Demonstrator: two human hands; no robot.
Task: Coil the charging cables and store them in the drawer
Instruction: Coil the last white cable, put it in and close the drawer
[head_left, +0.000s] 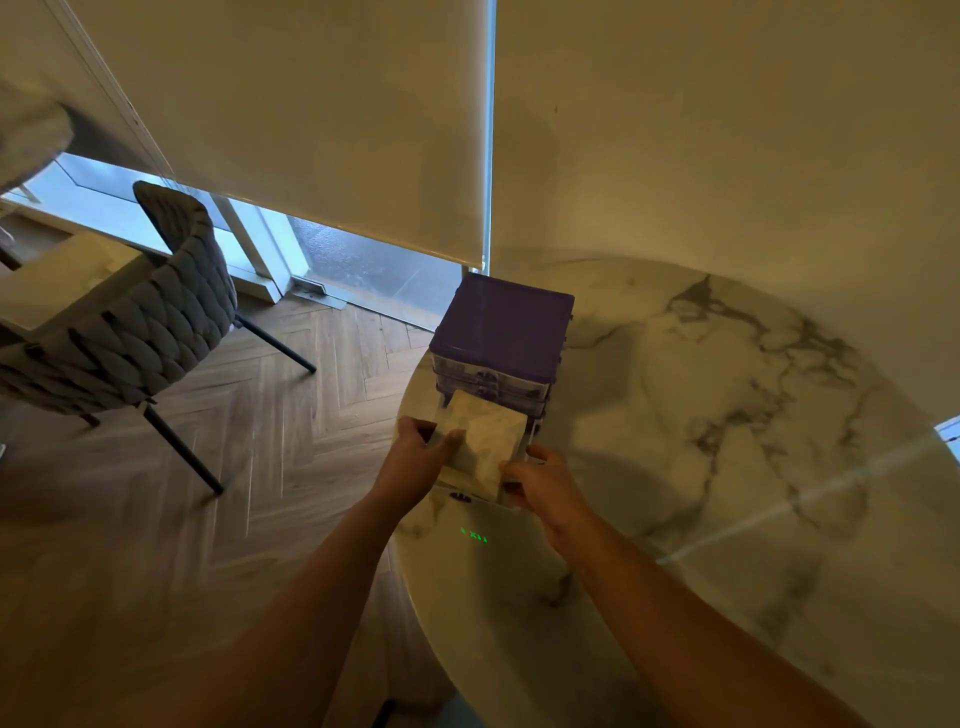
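On marble table (727, 415), hands grip pulled-out clear drawer (483, 447).

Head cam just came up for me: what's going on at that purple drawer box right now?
A person is working at the purple-topped drawer unit on the marble table. The bottom drawer is pulled out toward them, and both hands grip it: the left hand on its left side, the right hand on its right front corner. The clear drawer looks empty, with the marble showing through. No charging cables are visible, so nothing is stored yet.
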